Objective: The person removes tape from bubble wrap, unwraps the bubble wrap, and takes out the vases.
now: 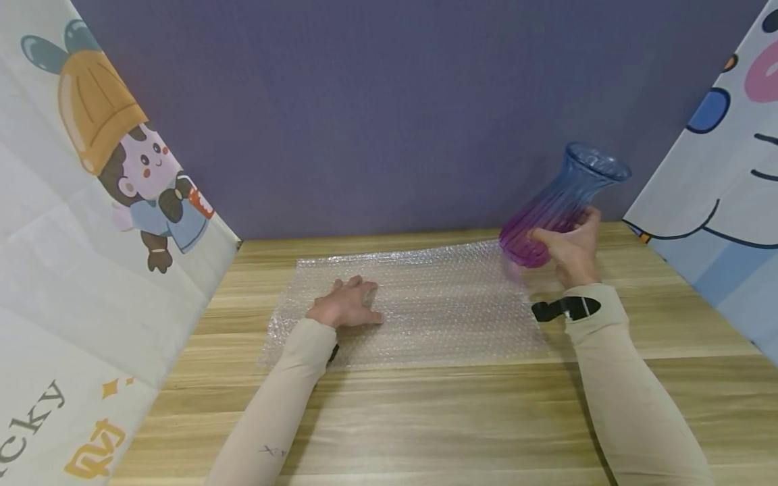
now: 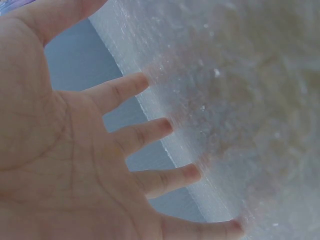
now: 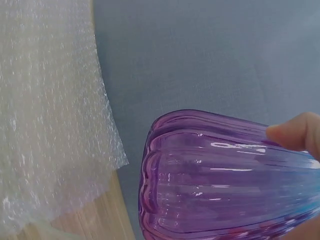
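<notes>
A sheet of clear bubble wrap (image 1: 437, 304) lies spread across the wooden table. On its left part rests my left hand (image 1: 346, 305), fingers spread; in the left wrist view the fingertips (image 2: 165, 125) touch the bubble wrap (image 2: 240, 100). My right hand (image 1: 574, 248) grips a ribbed glass vase (image 1: 553, 206), blue at the flared mouth and purple at the base. The vase is tilted, mouth up and to the right, its base over the wrap's right end. In the right wrist view, the thumb or a finger (image 3: 295, 132) presses the side of the vase (image 3: 215, 175).
A blue-grey panel (image 1: 377, 121) stands along the back edge of the wooden table (image 1: 425, 418). White printed sheets with cartoon figures flank it, one on the left (image 1: 48, 223) and one on the right (image 1: 729, 175).
</notes>
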Demonstrator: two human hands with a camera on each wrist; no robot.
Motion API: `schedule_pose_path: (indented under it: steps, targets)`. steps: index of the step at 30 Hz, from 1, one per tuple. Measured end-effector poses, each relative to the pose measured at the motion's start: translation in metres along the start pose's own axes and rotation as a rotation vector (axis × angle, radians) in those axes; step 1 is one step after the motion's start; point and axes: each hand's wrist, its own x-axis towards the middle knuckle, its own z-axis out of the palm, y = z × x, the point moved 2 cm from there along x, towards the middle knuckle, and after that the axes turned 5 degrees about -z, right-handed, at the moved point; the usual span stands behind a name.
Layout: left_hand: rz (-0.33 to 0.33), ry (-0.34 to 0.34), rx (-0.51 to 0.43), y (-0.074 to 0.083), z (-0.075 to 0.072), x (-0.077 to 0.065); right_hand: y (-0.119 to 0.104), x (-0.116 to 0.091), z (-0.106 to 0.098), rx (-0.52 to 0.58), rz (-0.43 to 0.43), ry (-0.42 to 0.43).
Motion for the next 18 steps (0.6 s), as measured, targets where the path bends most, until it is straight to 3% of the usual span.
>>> schedule_pose_path:
  steps: [18]
  targets:
    - [0.004,-0.002,0.003,-0.0022,-0.0002,-0.0004,0.0062,0.0039,-0.0042,-0.074,-0.01,0.041]
